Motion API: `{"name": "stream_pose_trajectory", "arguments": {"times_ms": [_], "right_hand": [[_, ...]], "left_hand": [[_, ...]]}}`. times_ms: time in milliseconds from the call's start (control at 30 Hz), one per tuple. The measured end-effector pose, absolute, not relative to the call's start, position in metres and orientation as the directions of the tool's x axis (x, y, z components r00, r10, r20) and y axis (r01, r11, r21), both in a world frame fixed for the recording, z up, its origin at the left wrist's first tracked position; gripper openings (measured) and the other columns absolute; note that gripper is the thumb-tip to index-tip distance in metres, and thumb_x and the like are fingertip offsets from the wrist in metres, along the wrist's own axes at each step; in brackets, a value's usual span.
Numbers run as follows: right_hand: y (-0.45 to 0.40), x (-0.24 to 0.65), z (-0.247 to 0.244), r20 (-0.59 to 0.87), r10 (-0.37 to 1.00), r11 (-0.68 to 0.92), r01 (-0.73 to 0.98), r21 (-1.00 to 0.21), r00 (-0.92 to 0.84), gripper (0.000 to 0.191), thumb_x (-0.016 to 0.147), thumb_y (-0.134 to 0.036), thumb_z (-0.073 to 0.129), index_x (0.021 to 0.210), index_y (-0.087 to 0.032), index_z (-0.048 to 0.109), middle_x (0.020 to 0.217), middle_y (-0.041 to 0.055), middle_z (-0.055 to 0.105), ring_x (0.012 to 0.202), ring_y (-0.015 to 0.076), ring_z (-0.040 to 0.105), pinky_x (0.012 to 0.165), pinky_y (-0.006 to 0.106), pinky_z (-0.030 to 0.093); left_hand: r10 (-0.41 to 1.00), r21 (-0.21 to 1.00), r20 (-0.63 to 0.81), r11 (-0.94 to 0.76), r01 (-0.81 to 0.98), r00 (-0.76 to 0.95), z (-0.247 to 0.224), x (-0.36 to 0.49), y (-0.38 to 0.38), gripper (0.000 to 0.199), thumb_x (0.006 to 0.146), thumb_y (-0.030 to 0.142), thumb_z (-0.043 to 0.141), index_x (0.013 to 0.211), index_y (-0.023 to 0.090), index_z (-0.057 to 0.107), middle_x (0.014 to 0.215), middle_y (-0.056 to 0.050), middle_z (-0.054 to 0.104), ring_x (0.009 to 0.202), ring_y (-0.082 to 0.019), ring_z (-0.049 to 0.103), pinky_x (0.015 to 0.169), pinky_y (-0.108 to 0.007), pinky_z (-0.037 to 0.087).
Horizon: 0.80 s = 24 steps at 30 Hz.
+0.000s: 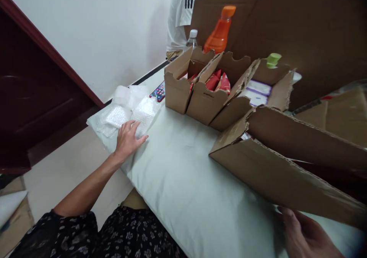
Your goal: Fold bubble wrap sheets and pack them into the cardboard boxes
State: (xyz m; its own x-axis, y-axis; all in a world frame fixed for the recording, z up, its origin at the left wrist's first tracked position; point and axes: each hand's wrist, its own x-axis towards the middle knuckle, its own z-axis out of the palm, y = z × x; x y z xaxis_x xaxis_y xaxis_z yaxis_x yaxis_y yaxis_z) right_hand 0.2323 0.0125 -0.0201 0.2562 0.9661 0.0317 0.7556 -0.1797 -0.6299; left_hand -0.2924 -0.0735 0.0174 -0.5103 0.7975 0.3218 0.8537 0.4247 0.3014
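My left hand rests at the near edge of a pile of clear bubble wrap on the table's left end. Its thumb stands apart from the fingers, and nothing is gripped in it. At the lower right, my right hand is beside the lower edge of a long open cardboard box. The thumb shows, but the other fingers are mostly hidden, so I cannot tell whether they grip anything. Dark contents and a bit of white show inside that box.
Open cardboard bins stand in a row, holding red packets and white-and-purple packs. Behind are an orange bottle, a clear bottle and a person in a white shirt. A phone lies by the bubble wrap.
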Motion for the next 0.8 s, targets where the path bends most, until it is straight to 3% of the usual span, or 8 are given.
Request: {"name": "stream_pose_trajectory", "arguments": {"times_ms": [67, 133, 267, 433, 533, 633, 700, 800], "right_hand": [[0.002, 0.22, -0.008, -0.044, 0.932, -0.308, 0.723, -0.618, 0.359, 0.041, 0.08, -0.065, 0.067, 0.095, -0.027, 0.077, 0.088, 0.0102, 0.079, 0.089, 0.039, 0.073, 0.076, 0.051, 0.052], [-0.011, 0.213, 0.001, -0.075, 0.914, -0.354, 0.689, -0.632, 0.4, 0.042, 0.08, -0.064, 0.067, 0.099, -0.028, 0.078, 0.098, 0.0106, 0.08, 0.096, 0.0388, 0.072, 0.083, 0.052, 0.052], [-0.039, 0.21, 0.011, 0.011, 0.915, -0.283, 0.66, -0.696, 0.404, 0.046, 0.083, -0.062, 0.062, 0.105, -0.023, 0.078, 0.106, 0.0107, 0.079, 0.105, 0.0364, 0.071, 0.095, 0.051, 0.052], [-0.067, 0.182, 0.02, 0.072, 0.968, -0.093, 0.606, -0.79, 0.242, 0.043, 0.087, -0.058, 0.064, 0.103, -0.021, 0.078, 0.102, 0.0101, 0.08, 0.103, 0.0302, 0.073, 0.1, 0.045, 0.054], [-0.079, 0.145, 0.025, -0.034, 0.999, -0.008, 0.504, -0.864, -0.042, 0.033, 0.091, -0.052, 0.064, 0.099, -0.023, 0.078, 0.103, 0.0088, 0.08, 0.099, 0.026, 0.075, 0.092, 0.039, 0.058], [-0.09, 0.111, 0.024, -0.167, 0.937, -0.075, 0.291, -0.954, -0.307, 0.037, 0.092, -0.048, 0.064, 0.117, -0.023, 0.074, 0.118, 0.011, 0.078, 0.104, 0.0252, 0.075, 0.088, 0.037, 0.061], [-0.096, 0.101, 0.02, -0.207, 0.905, -0.149, 0.179, -0.973, -0.372, 0.05, 0.09, -0.051, 0.067, 0.131, -0.022, 0.068, 0.127, 0.0135, 0.075, 0.111, 0.027, 0.073, 0.087, 0.039, 0.061], [-0.103, 0.102, 0.011, -0.24, 0.917, -0.213, 0.117, -0.97, -0.319, 0.061, 0.084, -0.051, 0.073, 0.136, -0.021, 0.064, 0.129, 0.0143, 0.074, 0.112, 0.0277, 0.072, 0.085, 0.039, 0.061]], "left_hand": [[0.808, 0.268, 0.249, 0.473, 0.84, -0.534, 0.014, -0.3, -0.065, 0.041, 0.083, 0.031, 0.068, 0.121, 0.015, 0.071, 0.126, -0.019, 0.071, 0.119, -0.038, 0.065, 0.103, -0.051, 0.051], [0.793, 0.308, 0.207, 0.503, 0.807, -0.573, 0.013, -0.306, -0.061, 0.03, 0.087, 0.028, 0.06, 0.11, 0.016, 0.075, 0.115, -0.016, 0.077, 0.11, -0.035, 0.07, 0.098, -0.046, 0.053], [0.728, 0.56, 0.197, 0.465, 0.685, -0.656, 0.026, -0.313, -0.07, 0.028, 0.086, 0.035, 0.057, 0.095, 0.018, 0.077, 0.102, -0.01, 0.08, 0.094, -0.028, 0.073, 0.087, -0.036, 0.055], [0.799, 0.704, 0.257, 0.231, 0.672, -0.544, 0.057, -0.264, -0.087, 0.026, 0.084, 0.041, 0.063, 0.088, 0.019, 0.077, 0.089, -0.005, 0.076, 0.085, -0.022, 0.07, 0.079, -0.032, 0.053], [0.904, 0.859, 0.034, 0.191, 0.475, -0.425, 0.058, -0.196, -0.091, 0.024, 0.081, 0.04, 0.065, 0.088, 0.019, 0.074, 0.088, -0.004, 0.074, 0.082, -0.02, 0.067, 0.076, -0.03, 0.052], [0.951, 0.934, -0.261, 0.291, 0.205, -0.164, 0.043, -0.128, -0.092, 0.024, 0.08, 0.041, 0.065, 0.087, 0.018, 0.069, 0.079, -0.001, 0.069, 0.073, -0.017, 0.062, 0.069, -0.028, 0.049], [0.934, 0.931, -0.356, 0.355, 0.078, -0.004, 0.033, -0.097, -0.093, 0.024, 0.08, 0.042, 0.066, 0.082, 0.018, 0.065, 0.074, 0.0, 0.064, 0.07, -0.015, 0.058, 0.067, -0.027, 0.047], [0.913, 0.917, -0.396, 0.4, -0.017, 0.095, 0.025, -0.073, -0.095, 0.027, 0.079, 0.045, 0.07, 0.077, 0.018, 0.064, 0.072, 0.001, 0.061, 0.07, -0.014, 0.055, 0.069, -0.026, 0.046]]}}
